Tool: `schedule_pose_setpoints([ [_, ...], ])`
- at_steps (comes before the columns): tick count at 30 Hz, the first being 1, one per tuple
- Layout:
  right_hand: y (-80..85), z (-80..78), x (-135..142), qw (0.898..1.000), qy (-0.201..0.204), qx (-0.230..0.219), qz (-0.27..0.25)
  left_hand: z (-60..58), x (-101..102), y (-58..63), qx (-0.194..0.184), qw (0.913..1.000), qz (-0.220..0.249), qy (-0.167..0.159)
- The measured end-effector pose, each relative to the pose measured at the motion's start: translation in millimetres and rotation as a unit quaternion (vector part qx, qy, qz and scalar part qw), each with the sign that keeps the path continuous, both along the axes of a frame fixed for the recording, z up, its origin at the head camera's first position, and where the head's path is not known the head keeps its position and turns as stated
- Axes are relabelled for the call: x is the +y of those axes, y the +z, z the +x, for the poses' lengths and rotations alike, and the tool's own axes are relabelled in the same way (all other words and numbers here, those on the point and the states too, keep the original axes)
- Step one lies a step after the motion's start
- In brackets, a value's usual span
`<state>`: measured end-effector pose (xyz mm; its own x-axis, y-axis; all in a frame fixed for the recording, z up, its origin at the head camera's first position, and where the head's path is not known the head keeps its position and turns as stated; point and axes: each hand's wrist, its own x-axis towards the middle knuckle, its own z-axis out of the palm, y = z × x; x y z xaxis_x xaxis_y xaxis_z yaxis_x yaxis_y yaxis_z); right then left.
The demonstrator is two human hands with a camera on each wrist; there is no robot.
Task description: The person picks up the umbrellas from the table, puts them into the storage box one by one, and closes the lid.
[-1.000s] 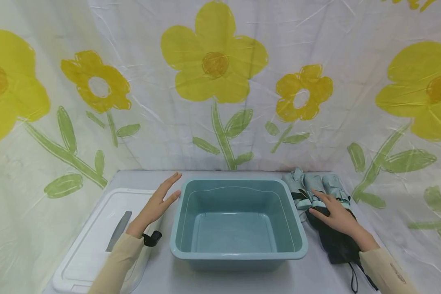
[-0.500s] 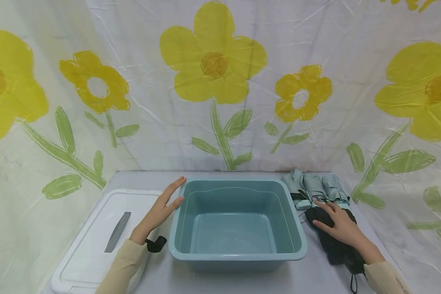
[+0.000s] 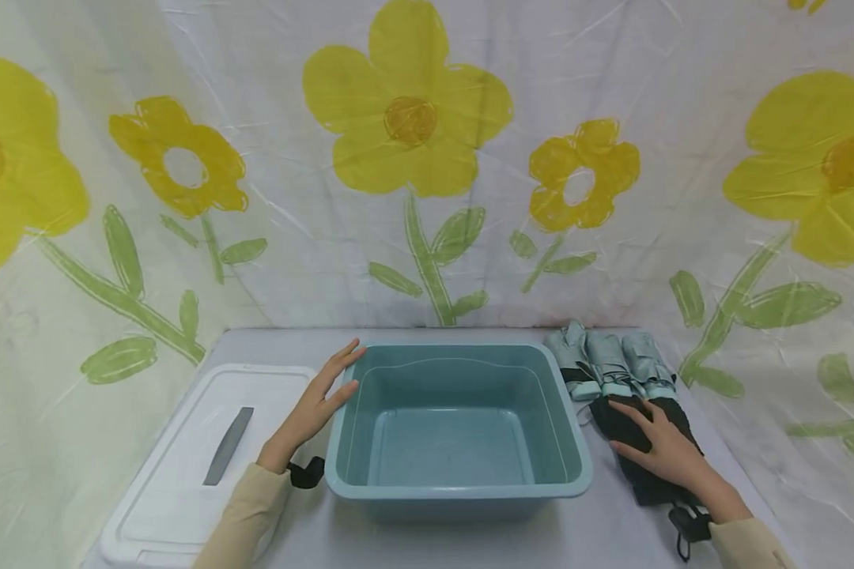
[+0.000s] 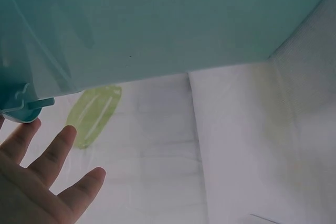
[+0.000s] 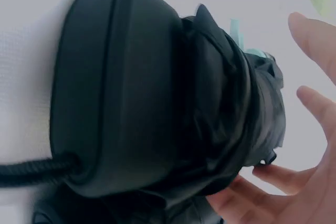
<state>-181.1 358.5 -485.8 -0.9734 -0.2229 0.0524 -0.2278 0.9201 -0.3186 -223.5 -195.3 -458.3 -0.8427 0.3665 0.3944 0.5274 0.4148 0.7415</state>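
Since a second ago, the left hand (image 3: 311,411) has shifted right, straight fingers at the left rim of the blue-green basin (image 3: 455,494). Past that, the right hand (image 3: 672,454), loosely spread, has drawn back over black folded umbrellas (image 3: 655,486) lying under its palm.

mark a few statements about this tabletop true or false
Three pale teal folded fabric umbrellas lie right of the rectangular blue-green plastic tub. True.
The tub holds a teal umbrella. False: nothing shows inside the tub.
The white rectangular plastic lid lies right of the tub. False: the lid lies left.
The right grip is at a black folded fabric umbrella. True.
The left grip touches the teal umbrellas. False: the left grip is at the tub's left rim.
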Motion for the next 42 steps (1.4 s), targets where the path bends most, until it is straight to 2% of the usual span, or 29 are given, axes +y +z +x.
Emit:
schedule_pose_setpoints([
  [8,-7.2,3.1,-0.9,1.000,-0.009,-0.029,0.002,-0.6,0.5,-2.4,-0.001,1.0000,0.006,-0.006],
  [17,-13.6,3.5,-1.6,0.999,-0.018,-0.041,0.009,2.6,4.8,-3.1,-0.008,0.9996,0.021,-0.015],
  [22,-15.3,0.9,-6.9,0.998,-0.028,-0.043,0.023,12.3,10.9,13.5,-0.003,0.9987,0.042,-0.030],
  [25,-14.8,-0.9,-10.5,0.998,-0.036,-0.035,0.023,17.9,14.0,23.8,-0.001,0.9986,0.045,-0.027],
  [31,-17.1,-4.7,-10.8,0.998,-0.048,-0.029,0.001,20.8,14.5,28.1,-0.002,0.9990,0.041,-0.019],
  [37,-16.6,-8.8,-5.1,0.998,-0.051,-0.037,-0.030,17.8,13.5,23.8,-0.013,0.9986,0.045,-0.026],
  [42,-10.6,-13.7,-7.2,0.997,-0.044,-0.033,-0.049,6.3,7.8,4.0,-0.018,0.9983,0.050,-0.024],
])
